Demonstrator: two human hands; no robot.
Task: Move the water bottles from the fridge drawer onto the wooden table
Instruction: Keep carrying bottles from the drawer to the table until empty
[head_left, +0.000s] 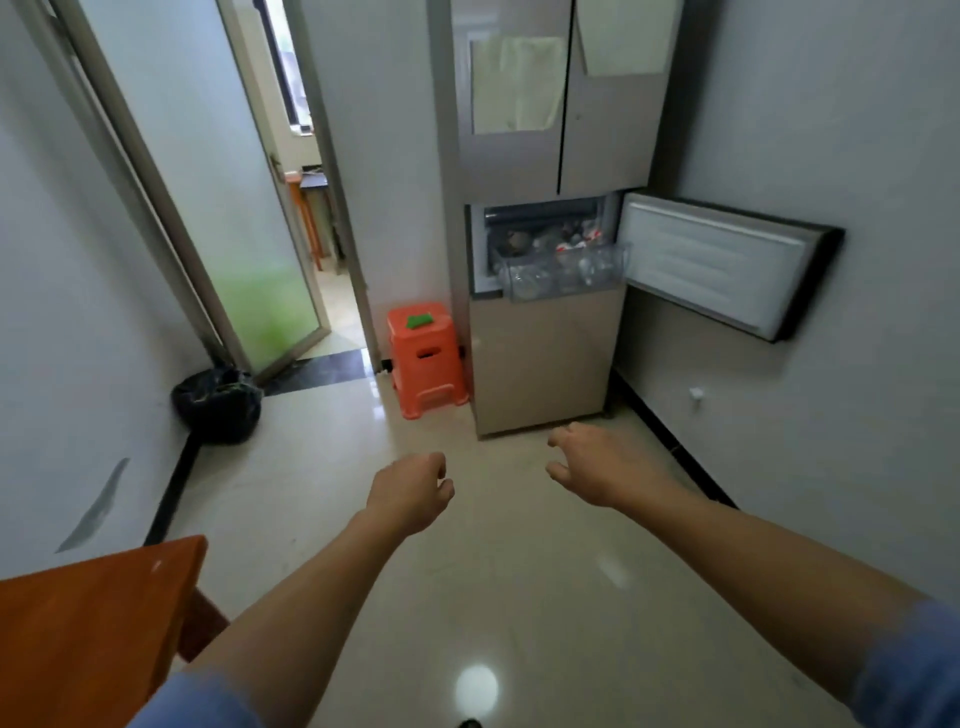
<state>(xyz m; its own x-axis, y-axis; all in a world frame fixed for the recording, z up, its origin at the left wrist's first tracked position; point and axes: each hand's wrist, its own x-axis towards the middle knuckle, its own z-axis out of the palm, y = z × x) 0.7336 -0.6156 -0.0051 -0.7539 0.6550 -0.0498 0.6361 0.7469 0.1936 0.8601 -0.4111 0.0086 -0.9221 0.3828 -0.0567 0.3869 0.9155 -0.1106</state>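
A tall beige fridge (545, 364) stands at the far end of the room with its middle door (722, 265) swung open to the right. Its clear plastic drawer (563, 273) is pulled out, and several water bottles (576, 241) with red and white labels lie in it. Both my arms reach forward over the floor, well short of the fridge. My left hand (410, 491) has loosely curled fingers and holds nothing. The fingers of my right hand (597, 462) are spread, and it is empty too. A corner of the wooden table (88, 623) shows at the lower left.
An orange plastic stool (426, 358) with a green item on top stands left of the fridge. A black rubbish bag (218, 405) sits by the left wall. A frosted glass door (208, 208) stands open on a doorway. Glossy tile floor (519, 597) lies between me and the fridge.
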